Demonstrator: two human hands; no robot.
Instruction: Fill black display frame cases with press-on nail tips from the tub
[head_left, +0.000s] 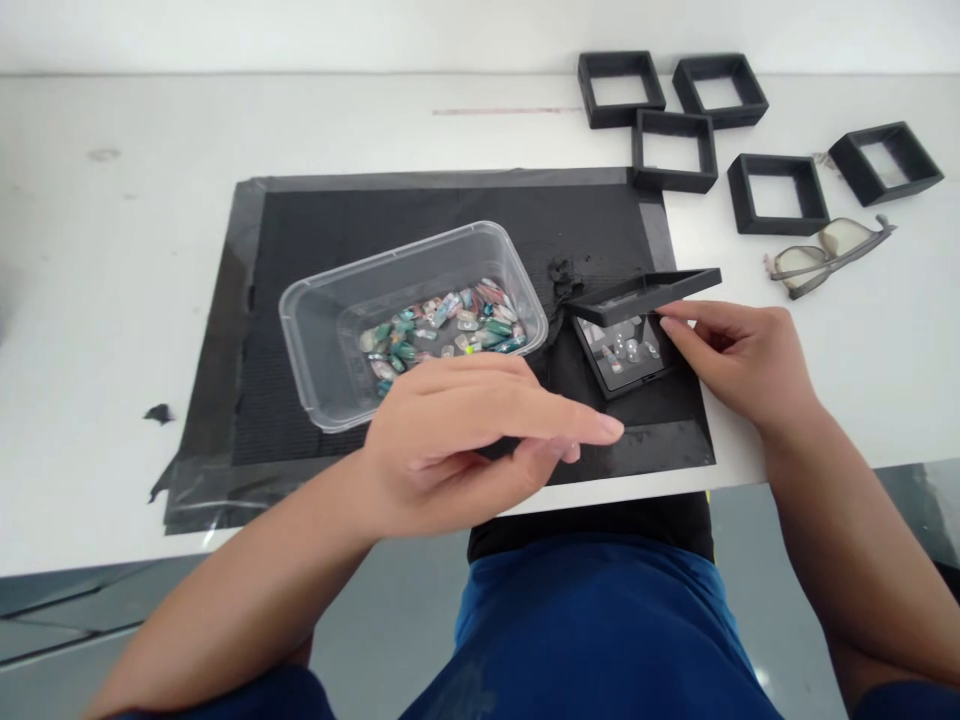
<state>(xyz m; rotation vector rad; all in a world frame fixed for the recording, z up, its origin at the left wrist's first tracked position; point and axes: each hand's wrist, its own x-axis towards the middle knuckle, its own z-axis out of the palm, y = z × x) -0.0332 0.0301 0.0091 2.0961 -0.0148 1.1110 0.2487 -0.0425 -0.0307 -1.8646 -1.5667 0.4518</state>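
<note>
A: Well left of your left fingers, you have one loose black scrap [159, 412] on the white table [90, 300].

B: Next comes one black sheet [337, 220] with taped edges, and on it one clear tub [315, 330], beyond your left fingers. How many nail-shaped pieces [487, 310] can you count inside?

A: They overlap too much to count; you see green, pink and clear ones, mostly toward the tub's right end.

B: Your left hand [465, 430] is in front of the tub. Its forefinger points right, with the thumb tip close below; whether anything sits between them, we cannot tell.

A: Just past that forefinger you have one black case [637, 385], its one lid [679, 287] raised and tilted, with several clear and pearly bits [632, 349] inside.

B: Your right hand [750, 365] has thumb and forefinger clamped on the case's right side.

A: Ahead of those fingers, count five black frames [675, 180], one overlapping the sheet's corner. Nearer, to their right, lies one pair of glasses [829, 262].

B: Around you, a white wall [375, 35] rises behind the table, and grey floor [375, 600] shows below your wrists.
</note>
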